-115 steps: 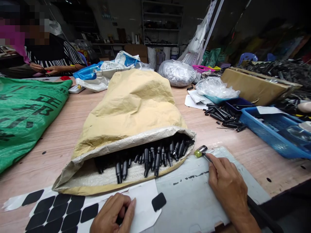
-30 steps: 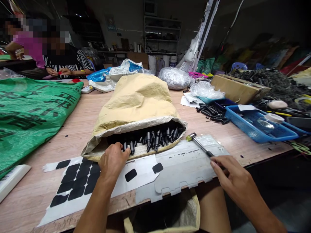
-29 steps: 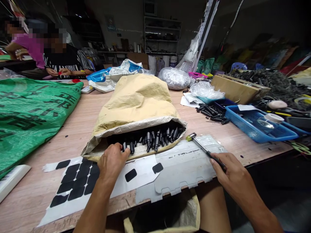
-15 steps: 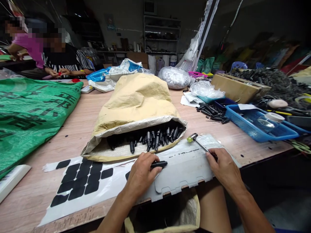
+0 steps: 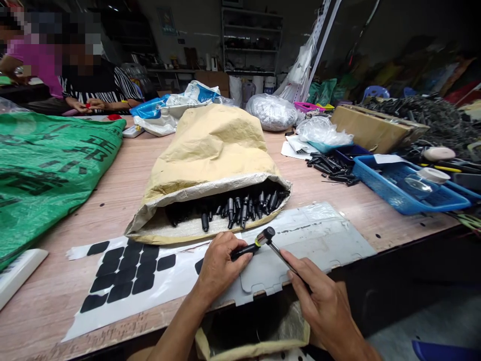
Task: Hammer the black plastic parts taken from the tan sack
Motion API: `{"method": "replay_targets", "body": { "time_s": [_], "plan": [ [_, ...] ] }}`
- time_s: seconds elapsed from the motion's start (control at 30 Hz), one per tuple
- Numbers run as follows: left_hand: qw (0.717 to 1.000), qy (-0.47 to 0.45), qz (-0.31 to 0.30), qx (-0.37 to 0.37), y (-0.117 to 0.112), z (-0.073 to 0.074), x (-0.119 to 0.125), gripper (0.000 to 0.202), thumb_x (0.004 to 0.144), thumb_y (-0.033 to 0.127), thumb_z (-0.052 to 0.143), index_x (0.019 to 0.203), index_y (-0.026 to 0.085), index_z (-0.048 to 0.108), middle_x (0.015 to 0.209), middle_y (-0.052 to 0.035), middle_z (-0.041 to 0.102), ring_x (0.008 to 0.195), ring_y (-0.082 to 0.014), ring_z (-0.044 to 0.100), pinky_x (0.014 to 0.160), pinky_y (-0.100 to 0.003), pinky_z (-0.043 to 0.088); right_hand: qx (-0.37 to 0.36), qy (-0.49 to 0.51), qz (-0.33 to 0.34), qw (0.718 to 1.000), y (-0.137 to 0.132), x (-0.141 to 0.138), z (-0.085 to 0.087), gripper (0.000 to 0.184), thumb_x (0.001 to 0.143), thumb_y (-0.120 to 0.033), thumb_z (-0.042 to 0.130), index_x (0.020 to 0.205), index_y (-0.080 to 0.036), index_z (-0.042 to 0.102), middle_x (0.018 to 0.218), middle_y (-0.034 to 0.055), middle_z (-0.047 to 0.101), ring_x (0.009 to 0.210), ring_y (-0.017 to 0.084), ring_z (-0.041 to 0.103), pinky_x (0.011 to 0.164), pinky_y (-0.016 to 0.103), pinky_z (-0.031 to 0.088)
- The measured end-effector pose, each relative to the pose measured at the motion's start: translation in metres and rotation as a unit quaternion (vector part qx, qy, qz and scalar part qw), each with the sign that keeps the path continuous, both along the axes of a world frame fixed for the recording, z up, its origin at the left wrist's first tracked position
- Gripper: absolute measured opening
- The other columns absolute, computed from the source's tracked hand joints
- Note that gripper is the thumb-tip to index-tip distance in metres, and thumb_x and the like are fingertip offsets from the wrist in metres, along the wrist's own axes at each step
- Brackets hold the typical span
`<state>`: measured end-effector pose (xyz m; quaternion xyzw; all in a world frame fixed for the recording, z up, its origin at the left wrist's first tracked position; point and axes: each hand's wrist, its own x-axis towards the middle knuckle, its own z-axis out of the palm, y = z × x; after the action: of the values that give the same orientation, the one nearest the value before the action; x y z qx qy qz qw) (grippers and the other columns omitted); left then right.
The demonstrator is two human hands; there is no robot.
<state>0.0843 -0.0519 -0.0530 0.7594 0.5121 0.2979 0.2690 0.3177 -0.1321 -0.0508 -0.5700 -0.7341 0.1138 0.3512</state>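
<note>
My left hand [image 5: 219,264] is closed round a black plastic part [image 5: 246,249], holding it flat on the grey sheet [image 5: 323,233] at the table's near edge. My right hand [image 5: 319,296] grips the thin handle of a small hammer [image 5: 268,235], whose head rests against the free end of the black part. Just behind lies a tan paper sack [image 5: 210,165] on its side, its mouth open toward me and full of several similar black parts [image 5: 240,210]. A white backing sheet with several black adhesive pads [image 5: 128,265] lies left of my left hand.
A green woven sack [image 5: 45,170] covers the table's left side. Blue trays [image 5: 406,185] and loose black parts [image 5: 330,168] sit at the right, with a cardboard box [image 5: 376,128] behind. Plastic bags [image 5: 272,111] stand at the back. A person's hands [image 5: 88,104] work at the far left. A bag hangs below the table edge [image 5: 255,336].
My left hand took a black part from the sack's mouth and set it on the grey sheet. My right hand brought the hammer left, its head now against that part.
</note>
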Motion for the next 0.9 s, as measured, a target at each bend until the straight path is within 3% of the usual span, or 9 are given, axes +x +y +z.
{"method": "replay_targets", "body": {
  "time_s": [0.2,0.3,0.47,0.67,0.8,0.9],
  "plan": [
    [1.000,-0.008,-0.009,0.009,0.000,-0.003,-0.001,0.010,0.088,0.027,0.072,0.095,0.022,0.077,0.086,-0.0040,0.064,0.092,-0.0227,0.058,0.082,-0.034,0.043,0.058,-0.057,-0.002,0.997,-0.004,-0.003,-0.005,0.051,0.100,-0.014,0.044,0.147,-0.029,0.055,0.090,0.0034,0.068,0.072,0.012,0.065,0.066,0.019,0.052],
    [1.000,-0.010,-0.009,0.011,0.000,-0.003,-0.001,0.008,0.088,0.026,0.072,0.094,0.022,0.076,0.087,-0.0039,0.065,0.092,-0.0225,0.058,0.082,-0.034,0.043,0.042,-0.090,-0.003,0.995,-0.004,-0.003,-0.003,0.051,0.099,-0.013,0.042,0.146,-0.029,0.056,0.085,0.0020,0.066,0.067,0.011,0.064,0.058,0.017,0.048],
    [1.000,-0.017,-0.005,0.007,-0.001,0.000,-0.001,0.006,0.087,0.023,0.072,0.091,0.022,0.075,0.087,-0.0038,0.066,0.093,-0.0224,0.058,0.082,-0.034,0.044,0.044,-0.060,0.016,0.997,-0.005,-0.010,0.005,0.054,0.100,-0.013,0.042,0.150,-0.030,0.051,0.090,0.0035,0.066,0.071,0.011,0.064,0.064,0.018,0.050],
    [1.000,-0.024,0.005,0.003,-0.001,0.000,0.000,0.005,0.084,0.022,0.072,0.087,0.023,0.076,0.085,-0.0031,0.065,0.093,-0.0224,0.058,0.081,-0.034,0.044,0.022,-0.114,0.023,0.993,-0.005,-0.016,-0.001,0.055,0.099,-0.013,0.039,0.149,-0.033,0.052,0.086,0.0018,0.065,0.067,0.011,0.062,0.064,0.019,0.050],
    [1.000,-0.027,0.013,-0.006,0.000,0.000,0.000,0.008,0.081,0.020,0.073,0.088,0.023,0.074,0.087,-0.0028,0.066,0.094,-0.0230,0.059,0.083,-0.034,0.044,0.039,-0.111,-0.015,0.993,0.002,0.002,0.003,0.050,0.101,-0.020,0.043,0.149,-0.033,0.052,0.102,0.0032,0.070,0.083,0.014,0.068,0.070,0.021,0.051],
    [0.999,-0.024,0.020,-0.011,0.000,0.002,0.001,0.011,0.077,0.016,0.073,0.086,0.022,0.072,0.089,-0.0026,0.067,0.094,-0.0231,0.059,0.085,-0.035,0.044,0.053,-0.139,-0.089,0.985,0.015,0.024,0.008,0.047,0.100,-0.024,0.046,0.145,-0.035,0.055,0.111,0.0020,0.070,0.093,0.015,0.069,0.073,0.023,0.050]
  ]
}}
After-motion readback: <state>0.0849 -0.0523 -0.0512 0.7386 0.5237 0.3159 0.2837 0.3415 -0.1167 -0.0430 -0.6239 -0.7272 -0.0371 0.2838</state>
